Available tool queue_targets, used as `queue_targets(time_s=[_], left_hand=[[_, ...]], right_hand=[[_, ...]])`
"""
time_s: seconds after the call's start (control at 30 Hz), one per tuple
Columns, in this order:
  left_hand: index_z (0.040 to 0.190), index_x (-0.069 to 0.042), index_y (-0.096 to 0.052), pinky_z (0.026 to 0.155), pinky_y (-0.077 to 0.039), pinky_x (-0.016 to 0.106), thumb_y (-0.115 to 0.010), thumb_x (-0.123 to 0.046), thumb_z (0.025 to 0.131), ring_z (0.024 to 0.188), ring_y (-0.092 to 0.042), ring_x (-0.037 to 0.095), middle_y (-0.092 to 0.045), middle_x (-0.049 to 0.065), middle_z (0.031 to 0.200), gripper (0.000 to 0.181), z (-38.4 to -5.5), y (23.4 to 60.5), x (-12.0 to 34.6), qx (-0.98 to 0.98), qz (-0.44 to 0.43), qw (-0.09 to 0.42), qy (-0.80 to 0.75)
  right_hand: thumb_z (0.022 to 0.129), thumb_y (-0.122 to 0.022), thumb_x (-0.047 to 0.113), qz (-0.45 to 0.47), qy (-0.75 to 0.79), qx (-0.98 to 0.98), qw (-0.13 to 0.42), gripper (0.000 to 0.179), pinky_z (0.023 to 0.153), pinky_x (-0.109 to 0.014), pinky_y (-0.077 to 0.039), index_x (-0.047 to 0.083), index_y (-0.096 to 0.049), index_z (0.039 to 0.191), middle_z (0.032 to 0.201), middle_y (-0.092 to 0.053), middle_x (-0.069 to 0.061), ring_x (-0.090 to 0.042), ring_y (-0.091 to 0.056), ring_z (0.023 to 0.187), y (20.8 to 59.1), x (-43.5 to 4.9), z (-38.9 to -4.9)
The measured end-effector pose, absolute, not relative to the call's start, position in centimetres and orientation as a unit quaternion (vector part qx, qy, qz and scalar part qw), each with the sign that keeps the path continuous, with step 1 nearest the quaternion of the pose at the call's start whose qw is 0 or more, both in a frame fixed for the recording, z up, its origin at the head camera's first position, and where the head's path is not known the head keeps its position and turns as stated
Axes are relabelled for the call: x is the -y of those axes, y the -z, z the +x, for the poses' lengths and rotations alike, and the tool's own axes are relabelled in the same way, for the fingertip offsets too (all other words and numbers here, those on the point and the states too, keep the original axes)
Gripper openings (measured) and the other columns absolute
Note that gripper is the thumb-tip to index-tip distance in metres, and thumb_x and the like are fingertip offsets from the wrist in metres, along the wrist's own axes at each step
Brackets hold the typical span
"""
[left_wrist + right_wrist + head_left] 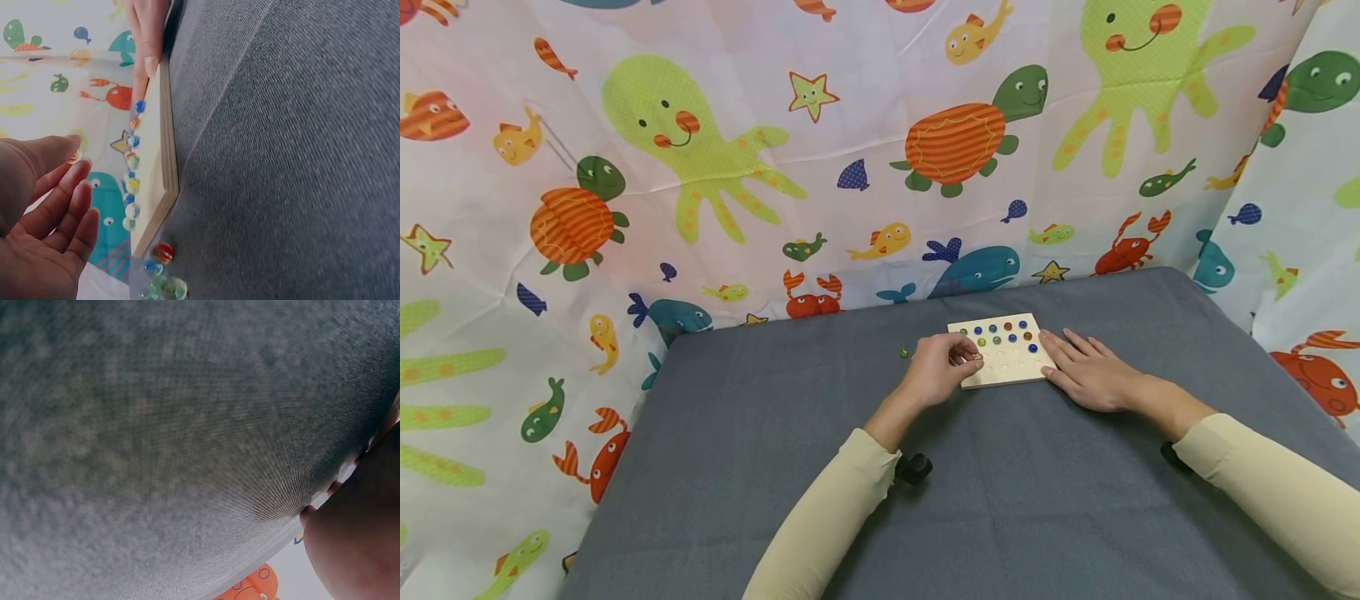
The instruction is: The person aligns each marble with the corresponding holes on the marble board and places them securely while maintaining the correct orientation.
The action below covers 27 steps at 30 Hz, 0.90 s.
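A pale wooden board [1010,375] with rows of round hollows lies on the table. Blue, green, yellowish and brown marbles fill its two far rows, and one blue marble [1033,348] sits at the right of the third row. My left hand [942,367] is over the board's left end, pinching a clear marble with orange streaks [75,155] between thumb and forefinger. Flat, with fingers spread, my right hand [1093,372] rests at the board's right edge, its fingertips on the rim. The right wrist view mostly shows cloth, with part of that hand at the right.
Loose marbles, among them a red one [162,253], a blue one [153,268] and green ones [174,288], lie just off the board's left end. Grey cloth [760,467] covers the table. A curtain [850,125] with sea animals hangs behind and at the sides.
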State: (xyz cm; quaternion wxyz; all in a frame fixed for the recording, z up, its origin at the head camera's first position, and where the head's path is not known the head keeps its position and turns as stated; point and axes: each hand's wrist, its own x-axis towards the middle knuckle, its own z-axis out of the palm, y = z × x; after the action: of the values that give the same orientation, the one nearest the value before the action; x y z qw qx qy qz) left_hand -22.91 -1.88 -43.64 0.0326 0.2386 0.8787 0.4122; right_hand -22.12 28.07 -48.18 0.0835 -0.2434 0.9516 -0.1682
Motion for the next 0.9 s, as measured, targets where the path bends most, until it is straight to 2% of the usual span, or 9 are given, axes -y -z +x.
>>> queue_targets(time_s=[0.17,0.43,0.9], left_hand=[[0.103,-0.008,-0.074,0.071,-0.049,0.018,-0.075,-0.018,0.096,0.079,-0.061,0.007,-0.071,-0.001,0.091,0.012,-23.0,43.6,1.3,-0.879,0.237,0.035,-0.412],[0.102,-0.009,-0.074,0.072,-0.048,0.018,-0.074,-0.018,0.096,0.081,-0.06,0.006,-0.07,-0.003,0.09,0.011,-23.5,43.9,0.3,-0.877,0.238,0.038,-0.415],[0.102,-0.007,-0.076,0.068,-0.046,0.015,-0.075,-0.017,0.095,0.076,-0.058,0.003,-0.07,-0.001,0.089,0.012,-23.6,44.4,-2.6,-0.884,0.241,0.038,-0.398]], right_hand=[[0.11,-0.037,0.047,-0.246,0.174,-0.95,0.085,0.071,0.114,-0.072,-0.004,0.005,-0.016,0.163,0.168,-0.017,-0.021,-0.051,-0.009,0.152,48.3,-28.1,-22.2],[0.109,-0.026,0.056,-0.231,0.139,-0.959,0.09,0.075,0.118,-0.067,-0.006,0.006,-0.013,0.164,0.17,-0.014,-0.016,-0.045,-0.008,0.155,48.6,-28.1,-22.4],[0.109,-0.031,0.054,-0.234,0.16,-0.956,0.082,0.075,0.115,-0.071,-0.006,0.004,-0.017,0.163,0.169,-0.018,-0.019,-0.049,-0.011,0.153,48.5,-28.0,-22.2]])
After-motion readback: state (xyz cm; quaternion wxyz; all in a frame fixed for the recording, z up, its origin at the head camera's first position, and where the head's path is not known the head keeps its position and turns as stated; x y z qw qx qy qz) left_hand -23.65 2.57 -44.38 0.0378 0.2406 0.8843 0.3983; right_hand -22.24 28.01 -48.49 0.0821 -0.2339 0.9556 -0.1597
